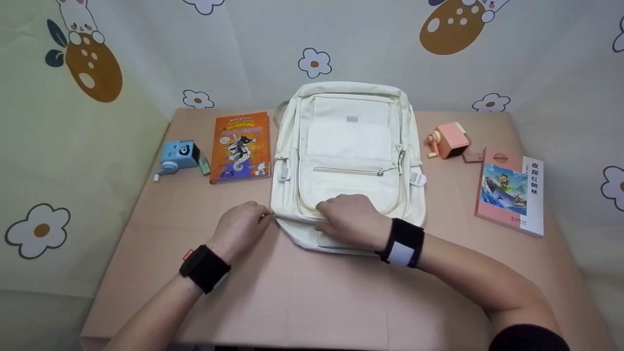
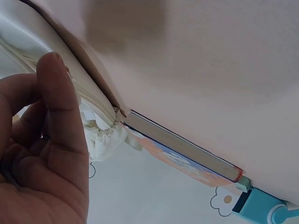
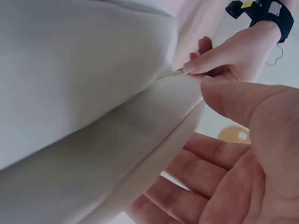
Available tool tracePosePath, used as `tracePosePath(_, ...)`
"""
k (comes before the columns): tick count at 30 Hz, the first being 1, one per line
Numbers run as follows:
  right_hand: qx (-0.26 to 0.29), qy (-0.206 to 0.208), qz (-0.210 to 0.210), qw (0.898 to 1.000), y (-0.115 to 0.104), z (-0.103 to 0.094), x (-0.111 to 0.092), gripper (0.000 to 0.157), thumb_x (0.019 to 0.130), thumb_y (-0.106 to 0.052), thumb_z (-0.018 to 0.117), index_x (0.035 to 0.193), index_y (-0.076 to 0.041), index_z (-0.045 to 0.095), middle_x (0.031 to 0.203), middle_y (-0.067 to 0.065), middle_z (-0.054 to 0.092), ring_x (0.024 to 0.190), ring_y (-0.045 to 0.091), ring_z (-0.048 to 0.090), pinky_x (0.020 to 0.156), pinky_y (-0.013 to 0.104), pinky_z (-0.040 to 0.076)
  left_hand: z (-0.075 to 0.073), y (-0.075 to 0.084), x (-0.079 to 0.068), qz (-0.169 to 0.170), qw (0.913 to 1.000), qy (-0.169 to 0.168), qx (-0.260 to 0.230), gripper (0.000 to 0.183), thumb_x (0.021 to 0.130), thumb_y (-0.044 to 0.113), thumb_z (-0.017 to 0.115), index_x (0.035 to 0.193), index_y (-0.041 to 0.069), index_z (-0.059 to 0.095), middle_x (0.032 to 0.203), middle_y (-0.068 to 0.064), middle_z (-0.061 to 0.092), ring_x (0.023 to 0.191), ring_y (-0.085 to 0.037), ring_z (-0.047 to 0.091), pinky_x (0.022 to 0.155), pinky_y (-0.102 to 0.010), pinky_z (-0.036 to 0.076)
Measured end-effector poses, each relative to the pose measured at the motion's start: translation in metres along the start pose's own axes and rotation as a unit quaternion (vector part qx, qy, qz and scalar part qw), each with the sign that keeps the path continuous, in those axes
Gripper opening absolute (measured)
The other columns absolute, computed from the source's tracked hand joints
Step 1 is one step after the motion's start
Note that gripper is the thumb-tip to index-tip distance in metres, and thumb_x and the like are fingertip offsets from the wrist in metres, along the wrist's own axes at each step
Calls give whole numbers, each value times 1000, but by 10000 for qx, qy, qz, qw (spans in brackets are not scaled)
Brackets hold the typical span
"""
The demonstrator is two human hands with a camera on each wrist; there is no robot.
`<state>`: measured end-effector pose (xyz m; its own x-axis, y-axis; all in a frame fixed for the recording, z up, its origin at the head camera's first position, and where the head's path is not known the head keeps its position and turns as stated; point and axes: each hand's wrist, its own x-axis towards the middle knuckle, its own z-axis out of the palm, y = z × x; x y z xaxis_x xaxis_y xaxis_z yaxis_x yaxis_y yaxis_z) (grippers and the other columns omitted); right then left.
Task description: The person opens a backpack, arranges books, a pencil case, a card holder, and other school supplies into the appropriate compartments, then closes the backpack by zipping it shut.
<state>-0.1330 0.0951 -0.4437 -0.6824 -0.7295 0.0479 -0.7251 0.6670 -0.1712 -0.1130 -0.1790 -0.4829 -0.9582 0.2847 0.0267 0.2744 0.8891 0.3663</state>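
Note:
A cream backpack [image 1: 348, 141] lies front side up on the table, its base towards me. At its lower left corner, my left hand [image 1: 241, 229] pinches a small zipper pull between thumb and forefinger; in the left wrist view the fingers [image 2: 60, 107] mostly cover it. My right hand [image 1: 353, 219] rests on the backpack's lower front, beside the main zipper seam. In the right wrist view its thumb [image 3: 233, 100] stands apart from its loosely extended fingers [image 3: 187, 196], with the pale fabric [image 3: 140, 116] alongside; the fingertips are partly hidden.
Left of the backpack lie an orange book [image 1: 241, 148], a green eraser [image 1: 204, 166] and a blue crank pencil sharpener [image 1: 178, 155]. To the right are a pink crank sharpener [image 1: 449, 140], a small pinkish-brown block [image 1: 472, 158] and a pink-and-white book [image 1: 509, 192]. A patterned curtain [image 1: 263, 44] hangs behind the table.

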Motion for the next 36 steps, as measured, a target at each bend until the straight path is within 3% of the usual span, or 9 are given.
tracePosePath(5, -261, -449, 1, 9987, -17, 2, 18, 28, 95, -37, 70, 90, -10, 64, 82, 2, 67, 74, 25, 65, 57, 43, 51, 0, -1, -2, 6, 10000, 34, -38, 12, 98, 18, 68, 97, 13, 79, 81, 1, 66, 76, -18, 62, 67, -41, 50)
tracePosePath(12, -784, -594, -58, 9951, -22, 11, 29, 13, 96, -12, 63, 83, -9, 63, 73, 6, 61, 60, 24, 59, 49, 42, 49, -1, -2, -2, 22, 10000, 92, -3, 12, 98, 15, 67, 96, 10, 78, 84, -2, 67, 79, -21, 65, 70, -42, 53)
tracePosePath(18, -493, -524, -228, 9971, -12, 13, 28, 21, 97, -8, 58, 77, -13, 55, 62, -1, 48, 53, 18, 50, 48, 39, 46, -4, -2, 3, 25, 10000, 76, 16, 13, 98, 15, 67, 90, 9, 75, 78, 0, 61, 71, -19, 59, 65, -41, 50)
tracePosePath(25, 160, -416, -115, 9989, -5, 12, 27, 34, 105, -21, 55, 72, -19, 51, 58, -6, 42, 54, 16, 49, 52, 35, 43, -8, -9, 14, -147, 9999, 28, 28, 14, 100, 14, 64, 96, 8, 76, 86, -4, 66, 80, -23, 65, 72, -42, 54)
tracePosePath(36, 180, -325, -205, 9991, -5, 13, 23, 32, 106, -24, 55, 75, -19, 52, 60, -8, 44, 57, 13, 51, 54, 36, 45, -11, -17, 35, -114, 9994, -68, 310, 19, 102, 15, 60, 95, 8, 76, 88, -6, 68, 82, -26, 67, 74, -44, 55)
